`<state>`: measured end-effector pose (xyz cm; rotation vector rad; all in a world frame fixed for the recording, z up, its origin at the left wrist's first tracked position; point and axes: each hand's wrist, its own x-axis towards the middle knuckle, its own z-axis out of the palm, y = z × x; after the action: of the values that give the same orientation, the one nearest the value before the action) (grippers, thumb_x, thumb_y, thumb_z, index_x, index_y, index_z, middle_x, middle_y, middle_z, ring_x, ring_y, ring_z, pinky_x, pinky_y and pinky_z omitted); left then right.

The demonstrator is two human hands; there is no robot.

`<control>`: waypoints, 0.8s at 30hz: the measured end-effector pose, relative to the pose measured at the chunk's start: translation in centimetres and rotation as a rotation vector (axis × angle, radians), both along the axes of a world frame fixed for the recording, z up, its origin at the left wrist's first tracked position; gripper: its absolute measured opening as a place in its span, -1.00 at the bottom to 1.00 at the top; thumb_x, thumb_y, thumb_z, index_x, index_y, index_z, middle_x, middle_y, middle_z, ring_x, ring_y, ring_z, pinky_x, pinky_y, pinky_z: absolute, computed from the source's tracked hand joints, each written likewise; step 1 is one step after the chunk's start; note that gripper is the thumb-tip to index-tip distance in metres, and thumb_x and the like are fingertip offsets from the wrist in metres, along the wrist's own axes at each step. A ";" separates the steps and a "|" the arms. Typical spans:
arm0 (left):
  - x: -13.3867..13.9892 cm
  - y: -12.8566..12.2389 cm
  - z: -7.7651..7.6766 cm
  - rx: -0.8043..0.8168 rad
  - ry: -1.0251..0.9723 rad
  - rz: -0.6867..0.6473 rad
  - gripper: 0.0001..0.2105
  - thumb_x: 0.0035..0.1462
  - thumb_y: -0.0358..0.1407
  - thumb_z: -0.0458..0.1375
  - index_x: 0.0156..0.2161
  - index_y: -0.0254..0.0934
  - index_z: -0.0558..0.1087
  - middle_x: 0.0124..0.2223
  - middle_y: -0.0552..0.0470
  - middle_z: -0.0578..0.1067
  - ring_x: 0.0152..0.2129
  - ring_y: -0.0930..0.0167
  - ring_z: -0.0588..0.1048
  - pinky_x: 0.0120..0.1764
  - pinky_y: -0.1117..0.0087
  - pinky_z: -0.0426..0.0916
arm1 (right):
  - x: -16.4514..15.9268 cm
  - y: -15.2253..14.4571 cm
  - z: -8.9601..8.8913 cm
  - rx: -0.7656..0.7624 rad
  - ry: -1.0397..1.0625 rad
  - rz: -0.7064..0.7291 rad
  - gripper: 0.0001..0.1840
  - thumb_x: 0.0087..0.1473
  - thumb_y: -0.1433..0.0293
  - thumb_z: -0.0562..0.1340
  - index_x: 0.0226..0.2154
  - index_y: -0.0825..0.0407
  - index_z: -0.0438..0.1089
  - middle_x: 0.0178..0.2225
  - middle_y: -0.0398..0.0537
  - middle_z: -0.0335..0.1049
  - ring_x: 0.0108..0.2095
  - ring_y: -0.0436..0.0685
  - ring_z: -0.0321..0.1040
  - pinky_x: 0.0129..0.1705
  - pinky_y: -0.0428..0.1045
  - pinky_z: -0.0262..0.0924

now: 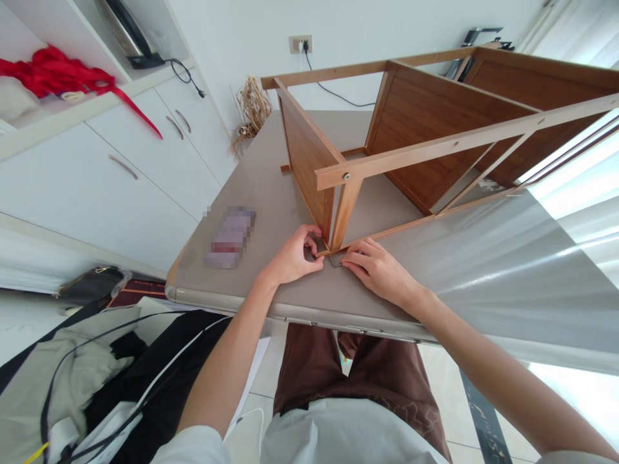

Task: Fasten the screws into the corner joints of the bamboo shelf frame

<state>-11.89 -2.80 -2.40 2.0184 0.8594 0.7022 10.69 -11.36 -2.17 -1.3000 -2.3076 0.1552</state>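
A brown wooden shelf unit lies on its side on the grey table. My left hand curls its thumb and fingers around the near bottom corner of the frame, at the end of the lower rail. To the right of that corner, my right hand pinches a small bent metal hex key, whose other end meets the rail. Higher up, a metal bolt head shows in the end of the upper rail.
A blurred phone-like object lies left of my left hand. Dried stalks stand behind the table's far left corner. White cabinets with a kettle and red ribbon are at left. A cable hangs from the wall socket.
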 end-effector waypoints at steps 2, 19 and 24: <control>0.0 0.0 -0.1 0.006 0.001 -0.001 -0.54 -0.03 -0.40 0.26 0.00 -0.22 0.25 -0.37 0.15 0.37 -0.40 0.45 0.43 -0.13 0.36 0.34 | -0.1 -0.1 0.2 -0.021 -0.020 0.028 -0.76 0.33 0.41 0.05 -0.22 0.02 0.43 -0.17 0.04 0.39 -0.12 0.16 0.27 -0.05 0.10 0.22; 0.0 0.2 -0.4 0.007 -0.021 -0.018 -0.53 -0.05 -0.41 0.25 0.00 -0.23 0.24 -0.37 0.15 0.37 -0.40 0.46 0.42 -0.15 0.36 0.34 | -1.6 -0.4 0.5 0.042 -0.069 0.006 -0.75 0.33 0.44 0.00 -0.24 0.04 0.38 -0.25 0.06 0.30 -0.17 0.19 0.21 -0.11 0.10 0.24; -0.1 0.2 -0.5 0.008 -0.022 -0.008 -0.53 -0.04 -0.41 0.26 0.00 -0.22 0.24 -0.38 0.15 0.37 -0.40 0.45 0.42 -0.16 0.36 0.35 | -1.6 -0.5 0.5 0.040 -0.057 0.005 -0.75 0.34 0.43 0.00 -0.22 0.04 0.38 -0.25 0.05 0.31 -0.18 0.19 0.21 -0.12 0.10 0.24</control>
<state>-12.00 -2.60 -2.88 2.0170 0.8362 0.7230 9.08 -11.84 -1.63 -1.2948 -2.3493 0.0748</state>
